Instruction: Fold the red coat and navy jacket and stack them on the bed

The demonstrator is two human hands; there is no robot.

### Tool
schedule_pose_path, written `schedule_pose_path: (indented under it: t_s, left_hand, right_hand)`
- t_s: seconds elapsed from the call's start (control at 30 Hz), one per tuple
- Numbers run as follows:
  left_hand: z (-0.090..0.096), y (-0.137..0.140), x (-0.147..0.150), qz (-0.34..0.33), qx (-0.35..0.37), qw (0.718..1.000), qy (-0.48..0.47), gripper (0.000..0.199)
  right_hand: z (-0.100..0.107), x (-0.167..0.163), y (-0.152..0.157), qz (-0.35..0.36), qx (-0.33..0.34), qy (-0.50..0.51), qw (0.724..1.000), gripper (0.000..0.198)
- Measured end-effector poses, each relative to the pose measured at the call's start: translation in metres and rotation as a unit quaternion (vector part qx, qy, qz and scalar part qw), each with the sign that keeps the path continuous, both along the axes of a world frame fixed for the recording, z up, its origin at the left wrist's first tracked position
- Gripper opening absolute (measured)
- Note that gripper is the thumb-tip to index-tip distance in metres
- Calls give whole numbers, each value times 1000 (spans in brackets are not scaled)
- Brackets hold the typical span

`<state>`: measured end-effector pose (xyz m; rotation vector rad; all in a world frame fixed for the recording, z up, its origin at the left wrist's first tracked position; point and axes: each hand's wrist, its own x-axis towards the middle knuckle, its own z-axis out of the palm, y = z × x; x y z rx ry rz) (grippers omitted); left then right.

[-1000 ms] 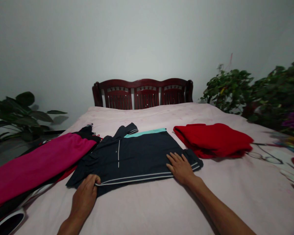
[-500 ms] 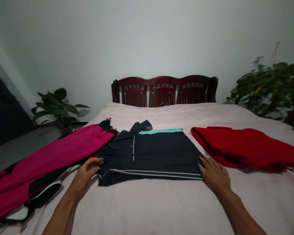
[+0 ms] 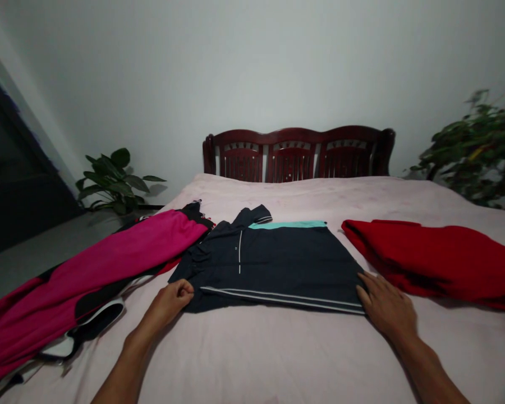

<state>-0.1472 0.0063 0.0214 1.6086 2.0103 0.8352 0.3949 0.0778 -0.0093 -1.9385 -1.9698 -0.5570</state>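
A dark navy shirt with white piping and a turquoise strip lies folded on the pale pink bedsheet. Its short white-striped sleeve end points to the far side. At the shirt's near left corner, my left hand is closed, fingers pinching the fabric edge. My right hand rests on the near right corner with fingers stretched out flat, partly on the cloth. Creases gather in the shirt's left end, while its right part lies smooth.
Left of the shirt lies a heap of clothes topped by a magenta garment. A folded red garment lies to the right. Behind stands the dark wooden headboard; leafy plants flank the bed.
My left hand has gone from loosely curled fingers beside the shirt's left edge to a pinch at its near corner. My right hand stays at the right corner. The view has turned slightly left.
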Motion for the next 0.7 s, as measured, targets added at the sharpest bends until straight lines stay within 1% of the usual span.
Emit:
schedule_pose_path:
  t_s: [0.07, 0.23, 0.3, 0.37, 0.43, 0.53, 0.6, 0.63, 0.7]
  left_hand:
    - [2, 0, 6, 24, -3, 999, 36, 4]
    - [7, -2, 20, 70, -22, 988, 133, 1]
    - [7, -4, 26, 82, -42, 979, 183, 3]
    - [7, -6, 31, 88, -45, 970, 221, 9]
    - [6, -7, 37, 82, -11, 960, 268, 15]
    - [1, -7, 43, 36, 89, 936, 338, 24]
    - [-4, -4, 44, 15, 143, 924, 354, 28]
    - [-7, -3, 44, 20, 156, 921, 356, 30]
    - [-14, 0, 43, 58, 147, 919, 361, 33]
  right_hand:
    - [0, 1, 0, 3, 4, -3, 1000, 52]
    - [0, 4, 1, 12, 6, -4, 1000, 49]
    - [-1, 4, 2, 12, 9, 0, 1000, 49]
    - [-2, 5, 2, 9, 9, 0, 1000, 48]
    - [-3, 5, 2, 6, 6, -4, 1000, 49]
    - [-4, 6, 2, 5, 7, -5, 1000, 50]
    - [-3, 6, 3, 9, 6, -1, 1000, 49]
    - [-3, 6, 3, 12, 6, 4, 1000, 49]
    - [-2, 5, 2, 17, 7, 18, 1000, 50]
